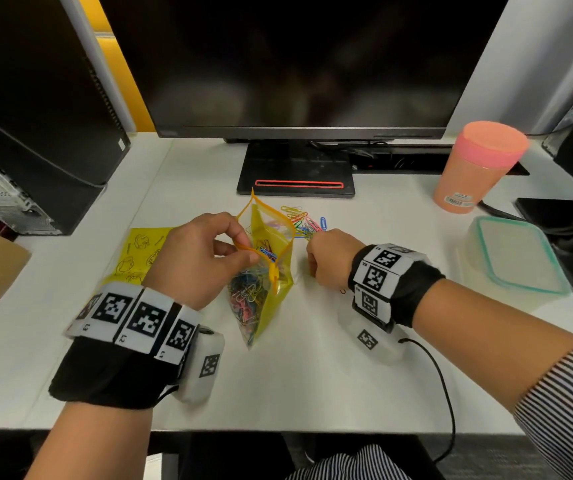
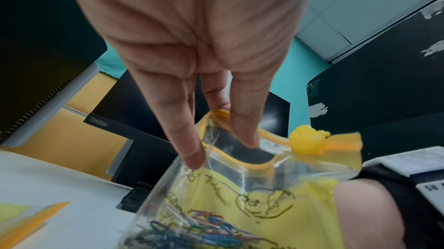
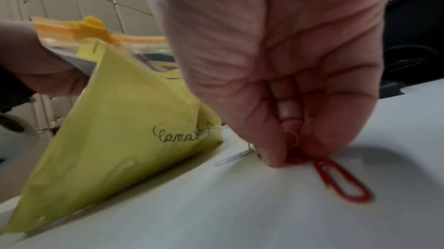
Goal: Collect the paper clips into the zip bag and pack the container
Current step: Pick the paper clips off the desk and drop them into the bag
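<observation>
A yellow and clear zip bag (image 1: 264, 271) stands on the white desk, part full of coloured paper clips (image 2: 192, 230). My left hand (image 1: 243, 251) pinches its orange zip rim and holds the mouth open; the fingers (image 2: 192, 150) lie against the rim, with the yellow slider (image 2: 306, 141) to their right. Just right of the bag, my right hand (image 1: 312, 258) is down on the desk, its fingertips (image 3: 273, 158) pinching a few paper clips, one yellow (image 3: 293, 138). A red clip (image 3: 341, 182) and a white clip (image 3: 231, 158) lie beside the hand. More loose clips (image 1: 300, 220) lie behind the bag.
A clear container with a teal-rimmed lid (image 1: 513, 258) sits at the right. A pink cup (image 1: 475, 164) stands behind it. The monitor stand (image 1: 295, 174) is at the back, and a yellow printed bag (image 1: 139, 254) lies flat at the left. A cable (image 1: 444, 393) trails from my right wrist.
</observation>
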